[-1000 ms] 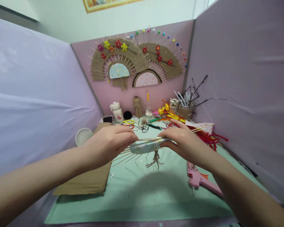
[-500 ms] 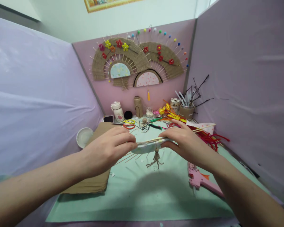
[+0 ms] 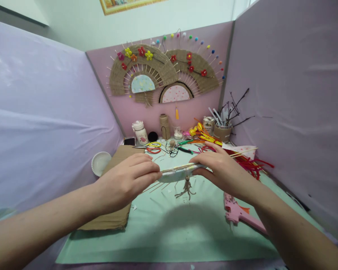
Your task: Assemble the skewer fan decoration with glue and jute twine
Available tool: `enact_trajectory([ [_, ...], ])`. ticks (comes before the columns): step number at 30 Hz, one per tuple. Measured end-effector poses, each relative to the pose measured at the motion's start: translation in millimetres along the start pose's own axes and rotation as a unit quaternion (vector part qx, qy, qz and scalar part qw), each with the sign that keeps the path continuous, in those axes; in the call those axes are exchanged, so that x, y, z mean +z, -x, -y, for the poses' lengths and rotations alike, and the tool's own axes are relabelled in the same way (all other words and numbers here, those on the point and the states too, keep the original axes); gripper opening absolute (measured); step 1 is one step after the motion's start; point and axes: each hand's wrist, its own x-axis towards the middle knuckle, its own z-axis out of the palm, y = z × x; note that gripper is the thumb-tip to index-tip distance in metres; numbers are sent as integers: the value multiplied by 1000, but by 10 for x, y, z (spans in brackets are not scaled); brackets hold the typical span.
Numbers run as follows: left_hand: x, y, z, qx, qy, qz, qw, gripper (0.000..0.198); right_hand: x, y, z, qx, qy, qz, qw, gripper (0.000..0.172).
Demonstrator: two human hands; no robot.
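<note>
Both hands hold a small half-made paper fan (image 3: pixel 178 173) edge-on above the green mat (image 3: pixel 169 228). My left hand (image 3: pixel 126 180) pinches its left end, where thin wooden skewers (image 3: pixel 153 185) stick out toward the left. My right hand (image 3: pixel 221 168) grips the right end, fingers curled over the patterned paper. A short twine tassel (image 3: pixel 186 189) hangs from the fan's middle.
A brown cardboard sheet (image 3: pixel 112 219) lies at the left, a pink glue gun (image 3: pixel 239 213) at the right. Red and yellow pipe cleaners (image 3: pixel 242 159), scissors (image 3: pixel 150 148), a twine spool (image 3: pixel 164 125), jars and a white paper bowl (image 3: pixel 100 163) crowd the back. Finished fans (image 3: pixel 163 71) hang on the pink back wall.
The hands and the fan have barely shifted; the fan has tipped a little flatter, and the left fingers have closed slightly along its edge.
</note>
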Motion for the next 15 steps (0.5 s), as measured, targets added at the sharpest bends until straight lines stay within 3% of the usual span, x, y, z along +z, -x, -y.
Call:
enact_trajectory([
  [15,32,18,-43,1,-37,-31,999,19,4,9,0,-15,9,-16,1000,5],
])
